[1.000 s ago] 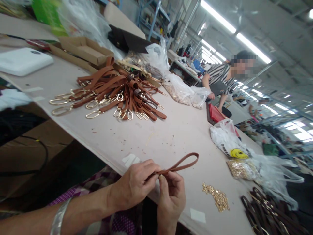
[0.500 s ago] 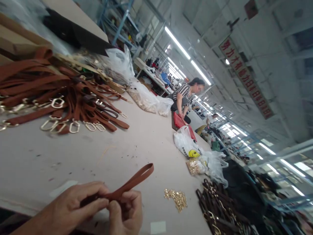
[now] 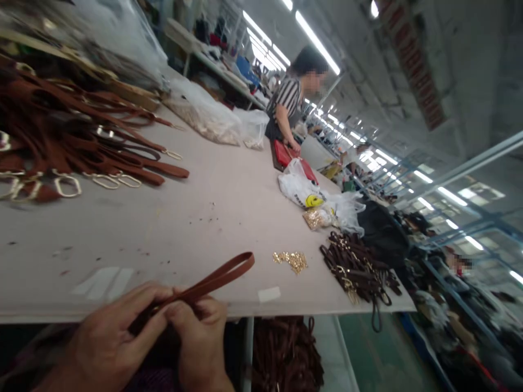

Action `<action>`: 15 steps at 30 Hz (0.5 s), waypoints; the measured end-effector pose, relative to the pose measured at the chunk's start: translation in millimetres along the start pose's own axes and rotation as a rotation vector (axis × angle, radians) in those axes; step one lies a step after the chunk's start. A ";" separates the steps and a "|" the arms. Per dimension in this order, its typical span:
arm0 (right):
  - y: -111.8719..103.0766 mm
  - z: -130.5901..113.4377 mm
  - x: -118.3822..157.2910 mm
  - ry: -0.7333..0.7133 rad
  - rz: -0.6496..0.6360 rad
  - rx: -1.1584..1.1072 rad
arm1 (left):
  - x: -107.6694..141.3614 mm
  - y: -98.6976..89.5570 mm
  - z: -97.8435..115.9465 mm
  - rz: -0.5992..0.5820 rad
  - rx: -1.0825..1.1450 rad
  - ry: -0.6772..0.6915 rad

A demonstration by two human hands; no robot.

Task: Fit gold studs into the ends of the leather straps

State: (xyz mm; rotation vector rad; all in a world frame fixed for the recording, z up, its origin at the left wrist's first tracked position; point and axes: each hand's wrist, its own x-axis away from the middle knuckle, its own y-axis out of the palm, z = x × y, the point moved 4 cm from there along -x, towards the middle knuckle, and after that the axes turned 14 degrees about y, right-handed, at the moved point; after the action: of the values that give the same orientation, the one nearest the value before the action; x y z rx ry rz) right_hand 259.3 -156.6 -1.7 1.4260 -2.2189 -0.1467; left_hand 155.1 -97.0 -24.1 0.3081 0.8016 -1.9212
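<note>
A brown leather strap (image 3: 223, 276), folded into a loop, is pinched between both of my hands at the table's front edge. My left hand (image 3: 118, 332) has its thumb and fingers closed on the strap's near part. Close beside it, my right hand (image 3: 200, 332) grips the strap with the thumb on top, and the loop sticks out past it to the upper right. The strap's lower end is hidden in my hands. To the right on the table lies a small pile of gold metal pieces (image 3: 295, 261), with a pale paper slip (image 3: 269, 294) nearer me.
Brown straps with gold rings (image 3: 81, 141) are heaped at the left. Dark brown straps (image 3: 355, 267) lie at the right edge, with plastic bags (image 3: 300, 182) behind. Across the table (image 3: 229, 190) a person in a striped top (image 3: 286, 100) handles a red item. More straps (image 3: 286, 354) sit below.
The view has swung so that the table's front edge and the straps below now show. Both hands keep hold of the strap, which lies a little flatter.
</note>
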 end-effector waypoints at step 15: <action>-196.4 -29.6 61.2 -0.311 0.903 0.615 | -60.4 -39.2 -21.4 -0.179 -0.313 0.111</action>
State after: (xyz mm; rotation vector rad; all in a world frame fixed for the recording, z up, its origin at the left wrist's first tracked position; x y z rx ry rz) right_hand 414.6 -293.0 -22.7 0.5065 -3.1024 0.7111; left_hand 147.0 -29.4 7.4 0.1563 1.2221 -1.9179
